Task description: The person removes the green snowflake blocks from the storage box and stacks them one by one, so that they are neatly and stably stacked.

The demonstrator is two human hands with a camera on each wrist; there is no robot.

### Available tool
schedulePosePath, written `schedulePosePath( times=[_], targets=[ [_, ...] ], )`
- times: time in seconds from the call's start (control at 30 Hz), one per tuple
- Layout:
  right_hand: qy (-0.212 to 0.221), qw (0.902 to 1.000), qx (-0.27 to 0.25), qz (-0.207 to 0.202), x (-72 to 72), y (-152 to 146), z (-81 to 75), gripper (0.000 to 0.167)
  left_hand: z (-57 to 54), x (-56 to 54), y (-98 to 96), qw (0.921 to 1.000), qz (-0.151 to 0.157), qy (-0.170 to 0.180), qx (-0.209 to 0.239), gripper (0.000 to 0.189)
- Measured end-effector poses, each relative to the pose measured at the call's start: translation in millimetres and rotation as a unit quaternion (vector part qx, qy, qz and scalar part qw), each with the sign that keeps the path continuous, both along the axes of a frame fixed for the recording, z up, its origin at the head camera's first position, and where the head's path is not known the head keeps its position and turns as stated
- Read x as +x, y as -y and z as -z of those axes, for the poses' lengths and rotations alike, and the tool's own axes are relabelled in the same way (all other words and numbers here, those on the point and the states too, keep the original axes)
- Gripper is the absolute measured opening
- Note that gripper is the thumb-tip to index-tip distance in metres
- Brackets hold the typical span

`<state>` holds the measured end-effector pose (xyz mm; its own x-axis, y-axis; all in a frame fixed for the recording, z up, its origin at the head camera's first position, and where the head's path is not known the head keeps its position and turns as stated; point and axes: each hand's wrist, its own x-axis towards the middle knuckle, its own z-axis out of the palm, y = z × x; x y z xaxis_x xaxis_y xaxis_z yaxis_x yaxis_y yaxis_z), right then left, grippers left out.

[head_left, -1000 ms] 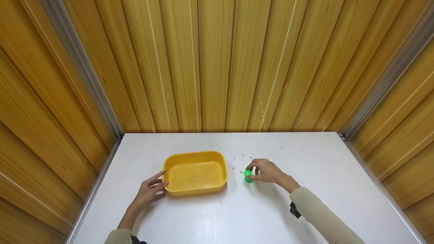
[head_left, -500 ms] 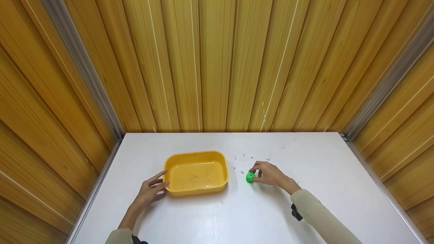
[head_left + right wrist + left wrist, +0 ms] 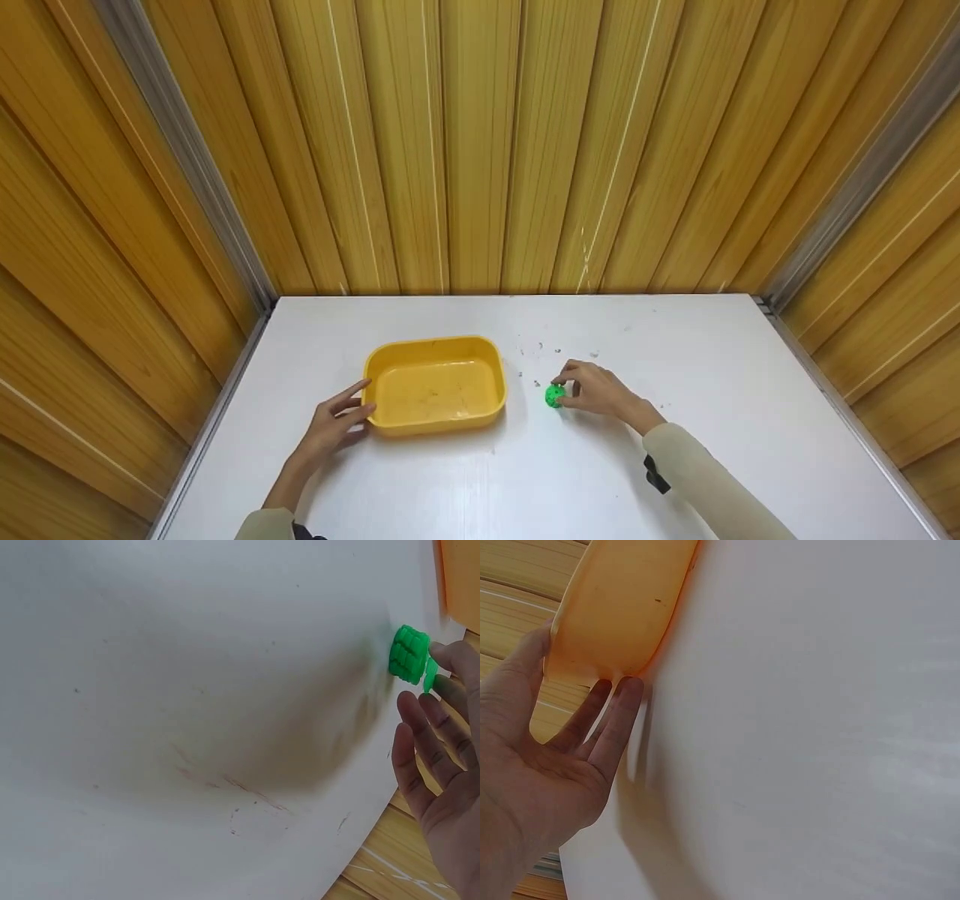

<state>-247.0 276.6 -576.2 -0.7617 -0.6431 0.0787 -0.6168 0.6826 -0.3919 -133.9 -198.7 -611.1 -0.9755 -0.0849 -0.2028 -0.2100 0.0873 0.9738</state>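
Observation:
A shallow yellow plastic tub (image 3: 435, 390) sits on the white table, left of the middle. My left hand (image 3: 334, 424) holds its left end, thumb at the rim; in the left wrist view the other fingertips (image 3: 632, 684) rest against the tub's outer wall. To the right of the tub, my right hand (image 3: 598, 390) pinches a small bright green piece (image 3: 554, 396) between thumb and fingertips. In the right wrist view this green piece (image 3: 409, 654) has a chunky, ribbed round body with a thinner green part on the hand's side. The remaining fingers are spread apart from it.
The white table (image 3: 405, 487) bears scattered dark specks and scuffs (image 3: 540, 346) behind the green piece. Wood-patterned panels (image 3: 472, 150) rise at the back and both sides, with grey metal posts (image 3: 187, 150) in the corners. Each sleeved wrist carries a black device (image 3: 656, 475).
The right hand has moved slightly toward the person, and the green piece has turned in its fingers, now showing a rounder outline. The left hand and the tub stay in place.

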Motion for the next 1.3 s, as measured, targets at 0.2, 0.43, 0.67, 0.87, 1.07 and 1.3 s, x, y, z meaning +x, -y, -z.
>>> schedulePosePath(
  times=[0.2, 0.43, 0.67, 0.87, 1.07, 1.3],
  targets=[
    [-0.004, 0.9999, 0.011, 0.003, 0.0, 1.5, 2.3, 0.031, 2.0, -1.7, 0.6, 1.0000, 0.008, -0.002, 0.000, 0.062],
    [0.000, 0.9999, 0.014, 0.007, 0.5, 0.8, 3.5, 0.031, 3.7, -2.6, 1.1, 0.9999, 0.002, 0.003, 0.010, 0.062],
    [0.004, 0.9999, 0.013, 0.010, 0.9, 1.0, 2.8, 0.032, 3.2, -2.2, 1.3, 0.9999, 0.003, 0.004, 0.011, 0.063],
    [-0.003, 0.9999, 0.010, 0.002, 1.6, 0.2, 2.1, 0.032, 2.5, -2.6, 2.1, 0.9999, 0.008, 0.004, 0.007, 0.065],
    [0.018, 0.9998, 0.008, 0.009, 3.0, -0.3, 0.0, 0.032, 2.1, -2.7, 1.8, 0.9999, 0.015, -0.002, 0.004, 0.065],
    [0.024, 0.9996, 0.007, 0.009, 2.2, 0.0, 1.3, 0.033, 1.4, -2.0, 1.1, 1.0000, 0.006, 0.001, 0.000, 0.063]
  ],
)
